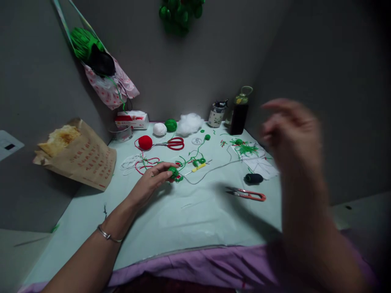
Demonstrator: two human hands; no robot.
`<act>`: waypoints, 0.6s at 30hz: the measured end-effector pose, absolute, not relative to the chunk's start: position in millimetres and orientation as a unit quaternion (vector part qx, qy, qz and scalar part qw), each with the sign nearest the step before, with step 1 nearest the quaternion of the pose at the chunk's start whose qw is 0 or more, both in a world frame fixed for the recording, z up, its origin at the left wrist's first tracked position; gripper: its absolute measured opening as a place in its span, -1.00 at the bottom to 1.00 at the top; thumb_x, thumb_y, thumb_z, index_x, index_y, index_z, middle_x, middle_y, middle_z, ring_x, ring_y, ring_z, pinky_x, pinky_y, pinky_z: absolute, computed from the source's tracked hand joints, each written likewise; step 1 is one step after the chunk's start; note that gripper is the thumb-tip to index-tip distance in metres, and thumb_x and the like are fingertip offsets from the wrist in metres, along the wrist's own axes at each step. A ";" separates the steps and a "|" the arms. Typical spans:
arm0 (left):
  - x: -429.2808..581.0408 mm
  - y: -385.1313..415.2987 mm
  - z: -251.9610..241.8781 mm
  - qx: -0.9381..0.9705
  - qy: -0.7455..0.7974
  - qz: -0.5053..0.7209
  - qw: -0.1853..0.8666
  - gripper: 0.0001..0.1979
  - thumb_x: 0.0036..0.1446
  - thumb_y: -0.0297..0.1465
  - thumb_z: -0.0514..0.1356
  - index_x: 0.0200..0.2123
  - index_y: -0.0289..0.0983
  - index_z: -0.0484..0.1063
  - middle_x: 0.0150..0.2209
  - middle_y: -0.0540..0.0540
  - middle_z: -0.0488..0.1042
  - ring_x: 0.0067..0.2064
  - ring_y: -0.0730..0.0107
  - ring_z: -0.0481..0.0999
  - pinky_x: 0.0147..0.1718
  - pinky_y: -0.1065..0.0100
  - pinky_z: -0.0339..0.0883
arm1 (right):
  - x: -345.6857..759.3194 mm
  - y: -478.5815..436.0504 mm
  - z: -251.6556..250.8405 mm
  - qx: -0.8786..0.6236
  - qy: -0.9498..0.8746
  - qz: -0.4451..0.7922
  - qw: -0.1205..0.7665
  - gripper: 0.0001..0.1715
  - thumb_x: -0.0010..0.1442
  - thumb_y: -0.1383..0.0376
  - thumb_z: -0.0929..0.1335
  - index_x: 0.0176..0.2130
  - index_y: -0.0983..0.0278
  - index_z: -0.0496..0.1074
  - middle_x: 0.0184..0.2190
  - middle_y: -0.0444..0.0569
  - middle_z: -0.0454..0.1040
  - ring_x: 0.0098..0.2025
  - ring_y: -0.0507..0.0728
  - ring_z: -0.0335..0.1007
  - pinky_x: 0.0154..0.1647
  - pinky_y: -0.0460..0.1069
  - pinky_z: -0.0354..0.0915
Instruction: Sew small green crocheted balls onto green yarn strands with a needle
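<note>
My left hand (152, 178) pinches a small green crocheted piece (173, 172) just above the table. Red and green bits lie right by its fingertips. A crochet hook (199, 167) with a yellow handle rests beside the piece, its metal shaft pointing towards it. Raised at the right, my right hand (291, 136) is blurred by motion. Its fingers look curled together, and whatever they may hold cannot be made out. A long grey thread (210, 171) runs from near the green piece across the table towards the right. Orange-handled thread snips (249, 195) lie below a dark thread spool (253, 178).
Red scissors (175, 143), a red yarn ball (145, 142), white stuffing (189, 124) and a green ball (170, 125) lie at the back. A dark bottle (238, 116) stands back right, near green yarn scraps (247, 149). A paper food bag (82, 160) is at left.
</note>
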State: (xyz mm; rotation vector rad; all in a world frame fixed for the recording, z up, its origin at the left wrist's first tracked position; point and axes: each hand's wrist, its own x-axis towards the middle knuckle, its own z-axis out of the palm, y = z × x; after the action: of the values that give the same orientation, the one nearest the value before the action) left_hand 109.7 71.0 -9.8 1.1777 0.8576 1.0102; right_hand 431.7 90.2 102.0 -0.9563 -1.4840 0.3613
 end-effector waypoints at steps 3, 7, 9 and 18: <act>114.1 68.4 -8.5 0.510 0.372 0.445 0.635 -0.74 0.12 -0.29 0.33 -0.11 -0.21 0.54 -0.15 -0.08 0.53 -0.17 0.32 0.47 -0.16 0.32 0.32 | 366.1 83.4 52.8 -0.420 -0.716 0.328 0.451 -0.83 0.27 0.31 0.37 -0.22 0.27 0.59 -0.43 -0.09 0.48 -0.39 0.00 0.33 -0.34 -0.05 0.25; 115.2 68.6 -12.3 0.537 0.383 0.439 0.609 -0.74 0.14 -0.26 0.33 -0.11 -0.21 0.52 -0.26 -0.03 0.50 -0.25 0.38 0.45 -0.19 0.34 0.30 | 321.5 74.0 11.1 -0.404 -0.778 0.351 0.328 -0.85 0.26 0.28 0.40 -0.26 0.29 0.59 -0.32 -0.06 0.51 -0.30 0.03 0.35 -0.28 -0.06 0.21; 114.4 69.9 -16.1 0.557 0.391 0.433 0.591 -0.74 0.16 -0.25 0.33 -0.11 -0.21 0.52 -0.29 -0.02 0.49 -0.26 0.39 0.45 -0.19 0.34 0.29 | 317.1 73.1 5.3 -0.410 -0.781 0.339 0.326 -0.88 0.24 0.34 0.40 -0.32 0.31 0.57 -0.38 -0.08 0.47 -0.33 0.01 0.33 -0.30 -0.08 0.18; 110.8 68.1 -13.1 0.549 0.354 0.400 0.643 -0.77 0.16 -0.25 0.33 -0.14 -0.22 0.55 -0.24 -0.06 0.52 -0.29 0.39 0.49 -0.25 0.35 0.30 | 355.8 85.5 40.7 -0.451 -0.700 0.168 0.528 -0.83 0.17 0.42 0.36 -0.47 0.30 0.44 -0.48 -0.14 0.38 -0.42 0.00 0.23 -0.37 -0.07 0.15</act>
State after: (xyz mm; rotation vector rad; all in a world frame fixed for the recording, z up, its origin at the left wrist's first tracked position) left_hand 110.8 68.1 -13.1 1.2517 0.8056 0.9113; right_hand 355.8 85.5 40.7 -1.0767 -1.6717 0.4002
